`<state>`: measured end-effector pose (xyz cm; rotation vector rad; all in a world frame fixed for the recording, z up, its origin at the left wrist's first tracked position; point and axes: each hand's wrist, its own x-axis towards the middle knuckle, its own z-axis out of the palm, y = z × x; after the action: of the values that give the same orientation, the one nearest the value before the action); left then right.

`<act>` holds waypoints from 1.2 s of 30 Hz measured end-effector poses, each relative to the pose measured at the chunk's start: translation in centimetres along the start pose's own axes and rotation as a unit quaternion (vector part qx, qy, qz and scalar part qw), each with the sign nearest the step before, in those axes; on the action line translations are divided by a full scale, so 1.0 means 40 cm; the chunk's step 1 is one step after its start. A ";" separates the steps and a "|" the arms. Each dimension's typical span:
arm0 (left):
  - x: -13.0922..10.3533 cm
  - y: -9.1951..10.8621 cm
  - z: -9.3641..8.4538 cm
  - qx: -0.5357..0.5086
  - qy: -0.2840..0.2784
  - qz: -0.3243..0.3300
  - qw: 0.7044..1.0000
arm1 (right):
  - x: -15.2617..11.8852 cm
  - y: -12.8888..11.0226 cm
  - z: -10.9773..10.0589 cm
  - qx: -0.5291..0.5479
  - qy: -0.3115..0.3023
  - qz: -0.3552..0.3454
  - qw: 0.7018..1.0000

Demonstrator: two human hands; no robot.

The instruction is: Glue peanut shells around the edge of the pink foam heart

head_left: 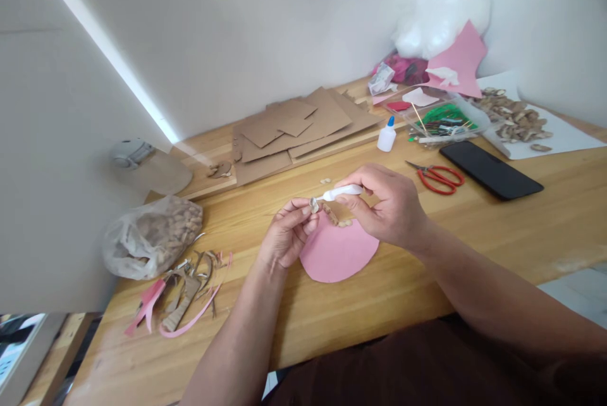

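Note:
Between the fingertips of my left hand [289, 232] is a small pale shell piece [313, 205]. My right hand [386, 203] grips a white glue bottle [345, 191], its nozzle pointing left and meeting the shell piece or very close to it. Beneath both hands a round pink sheet [337, 254] lies on the wooden table [393, 292]. Several tan shell pieces [331, 215] sit along its upper edge, partly hidden by my hands.
Red-handled scissors [441, 179], a black phone [490, 170] and a blue-capped bottle [387, 135] lie or stand at right. Behind are cardboard sheets [303, 124], a plastic box [446, 134] and a shell pile [515, 118]. A bag of peanuts [152, 235] and scraps [184, 301] occupy the left.

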<state>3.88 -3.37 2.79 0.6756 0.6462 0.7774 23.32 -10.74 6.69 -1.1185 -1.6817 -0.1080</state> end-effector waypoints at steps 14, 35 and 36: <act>-0.002 0.000 -0.001 -0.006 0.001 0.004 1.000 | 0.000 -0.004 0.000 -0.001 -0.002 -0.009 1.000; -0.002 0.001 0.004 -0.004 -0.007 0.004 1.000 | -0.004 -0.002 -0.001 -0.006 -0.010 -0.007 1.000; -0.002 0.001 0.004 -0.004 -0.007 0.004 1.000 | -0.004 -0.002 -0.001 -0.007 -0.011 -0.007 1.000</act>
<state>3.93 -3.47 2.93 0.6756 0.6281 0.7819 23.28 -10.90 6.61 -1.1217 -1.7110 -0.1159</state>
